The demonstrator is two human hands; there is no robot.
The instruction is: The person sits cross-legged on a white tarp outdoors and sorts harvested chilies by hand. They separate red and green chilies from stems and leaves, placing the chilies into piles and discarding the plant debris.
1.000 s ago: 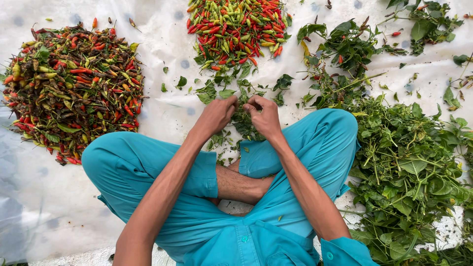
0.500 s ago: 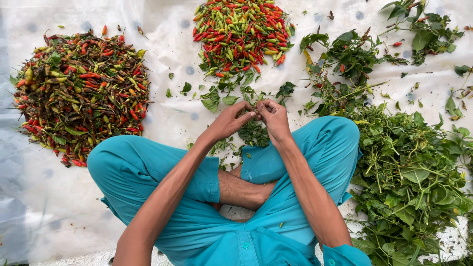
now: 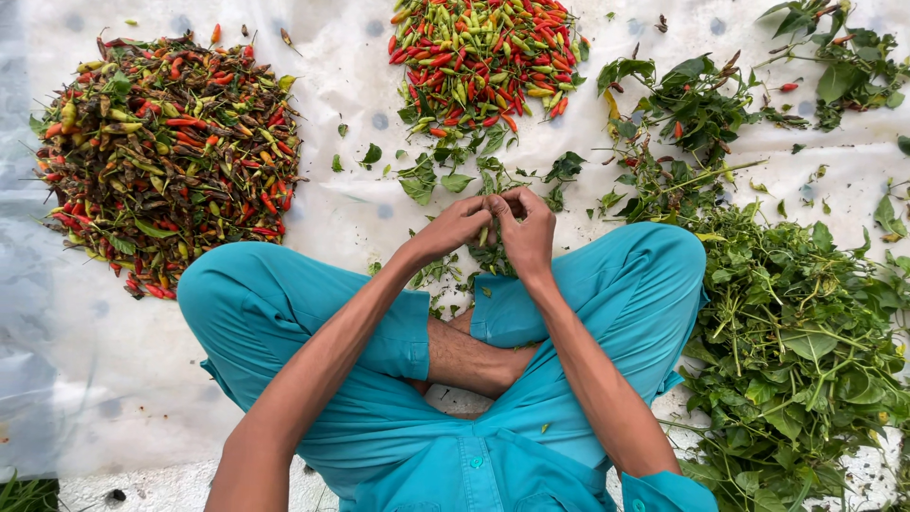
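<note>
legs: person is sitting cross-legged in teal trousers [image 3: 284, 313], knees out L & R, bare shin crossing betw. them.
left hand [image 3: 457, 228]: fingers are curling in narrow, pinching a small pale-green chili [image 3: 484, 235] w/ thumb & forefinger.
right hand [image 3: 527, 230]: fingertips are closing on the same chili from the other side; both hands touching, knuckle to knuckle.
change: 1 s ago hands were lower, spread into the leafy sprig [image 3: 493, 254]; now they're lifting & meeting over it, so a pod seems to be coming off its stem – judging by grip only.
sprig: is lying just under the hands, betw. the knees.
stripped plants [image 3: 806, 332]: big green heap is sitting beside R knee, touching the trouser leg.
sheet [image 3: 360, 218]: white plastic is covering the ground.
dull chili pile [image 3: 166, 152]: mixed red/green/brown, far L.
bright chili pile [image 3: 488, 57]: red & green, straight ahead, well beyond hands.
unpicked branches [image 3: 692, 104]: lying far R.
</note>
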